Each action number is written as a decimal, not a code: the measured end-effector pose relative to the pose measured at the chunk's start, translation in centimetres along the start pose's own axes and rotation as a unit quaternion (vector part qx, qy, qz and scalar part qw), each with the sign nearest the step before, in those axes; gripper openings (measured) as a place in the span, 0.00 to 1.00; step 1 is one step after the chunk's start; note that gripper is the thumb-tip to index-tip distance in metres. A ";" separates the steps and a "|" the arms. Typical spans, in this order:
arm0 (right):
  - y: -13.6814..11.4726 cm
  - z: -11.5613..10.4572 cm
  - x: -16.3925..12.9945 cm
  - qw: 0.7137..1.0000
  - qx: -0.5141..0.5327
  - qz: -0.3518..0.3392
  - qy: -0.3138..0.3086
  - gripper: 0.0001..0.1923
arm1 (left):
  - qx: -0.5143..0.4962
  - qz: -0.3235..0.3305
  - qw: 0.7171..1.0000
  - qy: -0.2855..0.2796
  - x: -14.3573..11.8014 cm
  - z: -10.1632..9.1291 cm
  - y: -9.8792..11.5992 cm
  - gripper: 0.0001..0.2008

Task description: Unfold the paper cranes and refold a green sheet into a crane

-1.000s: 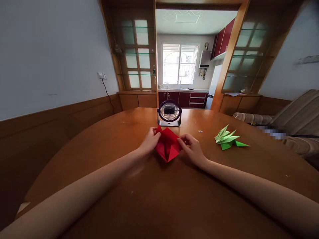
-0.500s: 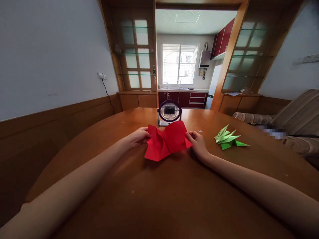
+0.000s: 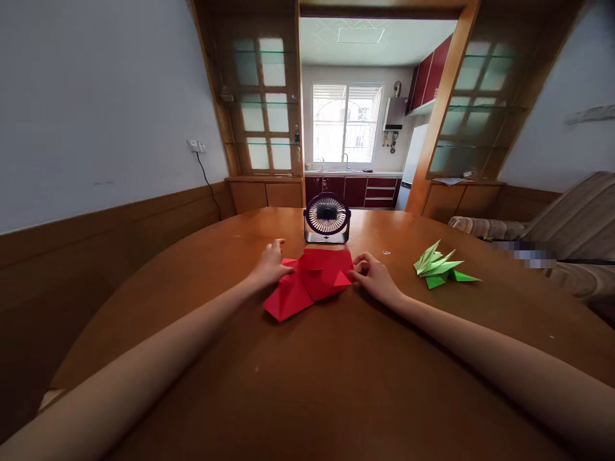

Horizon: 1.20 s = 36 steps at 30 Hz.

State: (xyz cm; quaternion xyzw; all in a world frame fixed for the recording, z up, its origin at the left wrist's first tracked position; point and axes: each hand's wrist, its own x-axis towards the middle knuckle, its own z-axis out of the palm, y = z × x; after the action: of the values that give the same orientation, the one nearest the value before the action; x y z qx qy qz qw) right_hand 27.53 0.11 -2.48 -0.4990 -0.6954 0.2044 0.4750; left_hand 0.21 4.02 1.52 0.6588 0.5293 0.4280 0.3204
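Observation:
A creased sheet of red paper (image 3: 317, 278) lies partly unfolded on the table in front of me, with several folds and raised flaps. At its left edge is my left hand (image 3: 270, 264), fingers apart and lifted, the thumb resting against the paper. My right hand (image 3: 377, 280) is curled at the opposite edge, thumb and fingertips pinching the paper beside a small folded corner. Off to the right stands a green folded-paper figure (image 3: 439, 266) with pointed layers, touched by neither hand.
A small dark purple fan (image 3: 327, 214) stands just behind the paper on the round-edged wooden table (image 3: 307, 390). A tiny pale scrap (image 3: 386, 252) lies beyond my right hand. A striped sofa (image 3: 571, 224) is at the right, past the table edge.
The red paper has come down toward the table, turned slightly and shifted left. My left fingers have opened from their grip on it. My right hand has moved a little left with its edge.

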 end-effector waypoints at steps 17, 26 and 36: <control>-0.1 -0.7 0.2 0.949 0.100 -0.119 -0.274 0.13 | 0.245 0.170 0.856 -0.421 -3.2 -0.1 5.2 0.29; 0.6 -0.5 0.4 0.948 0.038 -0.173 -0.263 0.22 | 0.393 0.163 0.826 -0.369 -5.3 2.7 3.8 0.55; -1.0 -2.7 0.3 0.904 -0.175 -0.121 -0.370 0.46 | 0.427 0.068 0.787 -0.440 -2.1 -2.0 3.0 0.69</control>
State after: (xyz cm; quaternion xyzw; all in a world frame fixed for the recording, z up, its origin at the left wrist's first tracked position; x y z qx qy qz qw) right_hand 29.34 -0.50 -0.36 -0.3743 -0.9009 0.1904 0.1099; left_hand -0.52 1.23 4.57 0.8794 0.4139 -0.1574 0.1746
